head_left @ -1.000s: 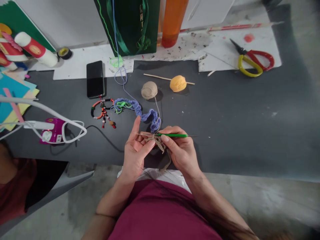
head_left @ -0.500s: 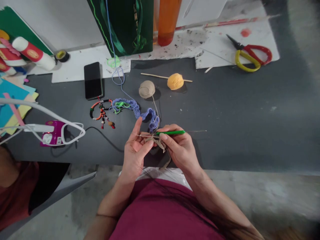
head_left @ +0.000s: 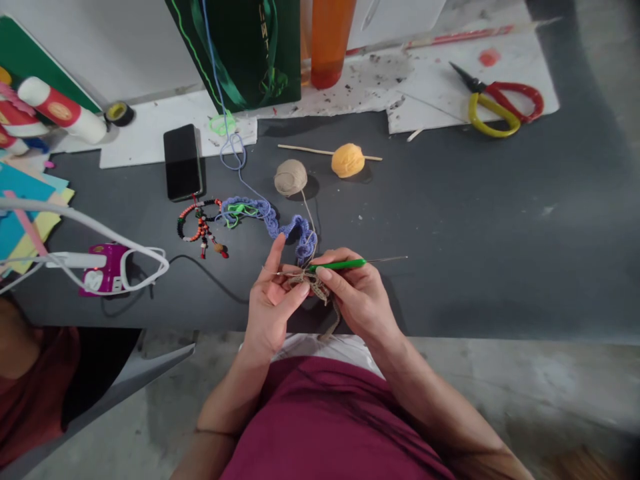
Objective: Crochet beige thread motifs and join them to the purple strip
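Note:
My left hand (head_left: 273, 303) pinches a small beige crochet piece (head_left: 319, 288) between thumb and fingers, its index finger raised. A green-handled crochet hook (head_left: 340, 265) is gripped in my right hand (head_left: 363, 293), its metal shaft reaching left into the stitches; a thin metal end juts out to the right. Beige yarn runs from the piece up to a beige yarn ball (head_left: 291, 177) on the table. Just beyond my fingertips lies a wavy blue-violet crocheted strip (head_left: 273, 220), a blue strand trailing up from it. The exact stitch at the hook is too small to make out.
On the grey table (head_left: 475, 247) lie a yellow yarn ball (head_left: 348, 161) on a stick, a phone (head_left: 183, 162), a beaded bracelet (head_left: 189, 230), and scissors (head_left: 505, 107). A green bag (head_left: 240, 60) and orange bottle (head_left: 331, 47) stand behind. A purple power adapter (head_left: 104, 270) with cables sits left, near another person's arm (head_left: 17, 340).
The view has shifted slightly, moving the table items a little left. Both hands keep their hold, with the hook and beige piece only slightly changed in position.

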Demonstrator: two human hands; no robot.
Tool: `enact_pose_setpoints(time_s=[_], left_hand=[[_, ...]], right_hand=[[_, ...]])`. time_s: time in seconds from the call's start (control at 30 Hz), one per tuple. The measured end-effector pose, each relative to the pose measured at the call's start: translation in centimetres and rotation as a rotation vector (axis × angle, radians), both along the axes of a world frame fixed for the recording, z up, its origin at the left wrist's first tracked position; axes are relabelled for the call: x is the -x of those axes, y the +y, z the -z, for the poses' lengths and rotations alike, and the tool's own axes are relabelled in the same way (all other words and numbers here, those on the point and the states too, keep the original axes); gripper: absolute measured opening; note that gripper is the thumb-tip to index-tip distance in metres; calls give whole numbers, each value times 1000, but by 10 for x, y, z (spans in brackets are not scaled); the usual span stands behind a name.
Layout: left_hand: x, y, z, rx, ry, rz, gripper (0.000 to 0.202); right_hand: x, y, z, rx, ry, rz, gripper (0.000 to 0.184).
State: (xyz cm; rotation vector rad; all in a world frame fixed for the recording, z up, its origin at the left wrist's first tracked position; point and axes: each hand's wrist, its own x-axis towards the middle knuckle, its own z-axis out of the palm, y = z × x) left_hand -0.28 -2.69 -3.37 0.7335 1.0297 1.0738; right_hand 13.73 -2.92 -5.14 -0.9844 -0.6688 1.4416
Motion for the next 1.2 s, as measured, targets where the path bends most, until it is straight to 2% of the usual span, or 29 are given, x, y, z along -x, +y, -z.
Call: enact_pose_setpoints(time_s=[0.43,0.77,0.93,1.2], left_hand=[[-1,0,-2,-3,-3,-22,65],[0,-1,0,1,10,-14,67],[1,-1,2,8,0,22,81],[2,-2,4,14,6,18,77]], right_hand=[[0,0,-4,13,46,-23,20],[-1,1,-8,25,23,-31,25],[-1,1,-6,13,-2,-5,23],[0,0,-6,16,35,-49,20]])
